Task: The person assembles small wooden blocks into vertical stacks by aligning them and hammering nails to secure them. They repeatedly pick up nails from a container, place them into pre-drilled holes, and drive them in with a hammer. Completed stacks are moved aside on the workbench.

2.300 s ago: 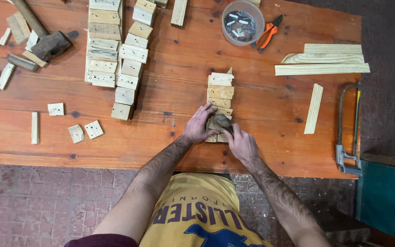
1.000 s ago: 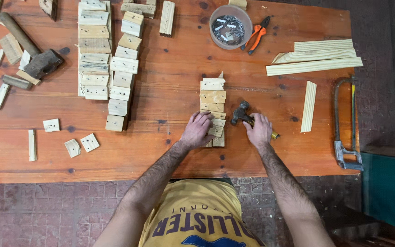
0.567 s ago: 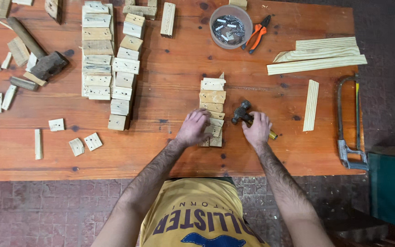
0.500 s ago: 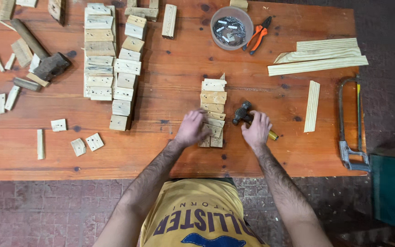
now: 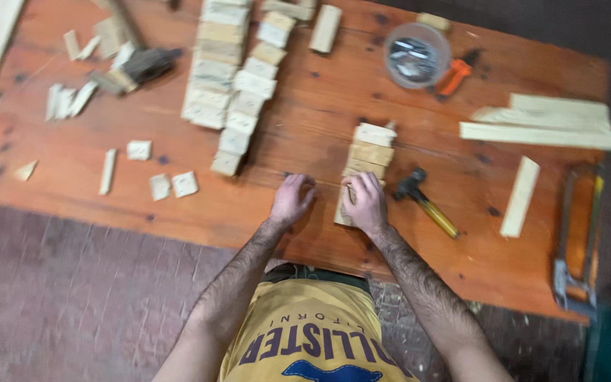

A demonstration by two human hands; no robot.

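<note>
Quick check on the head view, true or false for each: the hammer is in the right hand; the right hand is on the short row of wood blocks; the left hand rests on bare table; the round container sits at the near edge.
1. Hammer in right hand: false, it lies on the table beside that hand.
2. Right hand on the short block row: true.
3. Left hand on bare table: true.
4. Round container at near edge: false, far edge.

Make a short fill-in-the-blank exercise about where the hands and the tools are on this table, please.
1. The right hand rests on the short row of pale wooden ____.
2. The small hammer with a yellow handle lies to the ____ of that hand.
3. The left hand lies on the bare ____ tabletop.

Missing: blocks; right; wooden
</note>
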